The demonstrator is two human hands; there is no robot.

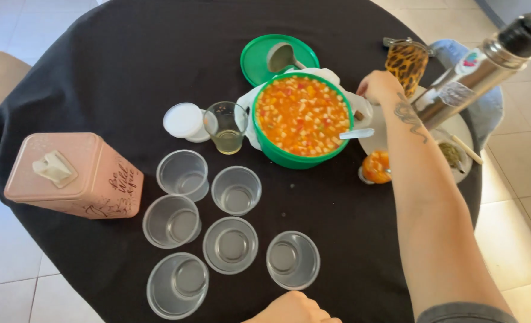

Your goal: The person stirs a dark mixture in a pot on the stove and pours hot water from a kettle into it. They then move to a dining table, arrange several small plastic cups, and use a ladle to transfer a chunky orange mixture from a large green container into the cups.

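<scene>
A green bowl [289, 157] full of diced orange, red and white food stands mid-table on a white cloth [246, 106]. My right hand [378, 87] reaches past the bowl's right rim and rests by a white plate [463, 128]; whether it grips anything I cannot tell. A white spoon [356, 133] lies against the bowl's right edge. My left hand [292, 310] sits as a closed fist at the table's near edge, just below several empty clear plastic cups [235, 190]. A green lid [255, 60] with a metal ladle [282, 57] on it lies behind the bowl.
A pink tin box [74, 174] stands at the left. White lids [184, 121] and a glass [226, 127] with pale liquid sit left of the bowl. A steel thermos [487, 66], a leopard-print item [406, 63] and a small orange-filled jar [376, 167] crowd the right.
</scene>
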